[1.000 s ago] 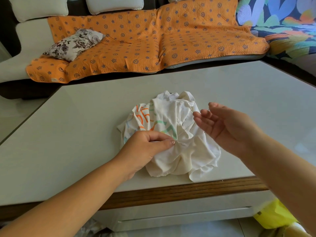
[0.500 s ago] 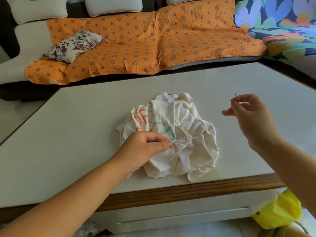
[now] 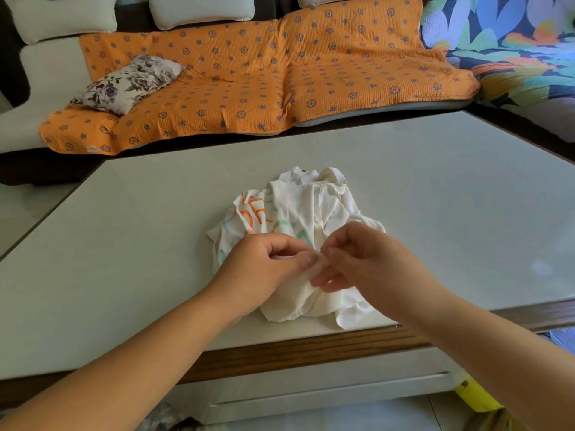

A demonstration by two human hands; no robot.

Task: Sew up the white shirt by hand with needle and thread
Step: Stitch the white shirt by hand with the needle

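The shirt, white crumpled cloth with orange and green print, sits heaped mid-frame on the glossy pale bench. My left grip and right grip each pinch one fold, fingertips nearly meeting.

pale table | orange sofa cover | floral cushion | yellow bag

A home living room: a sofa under an orange patterned throw fills the upper frame, a floral cushion at upper left, with a pale low surface in front.
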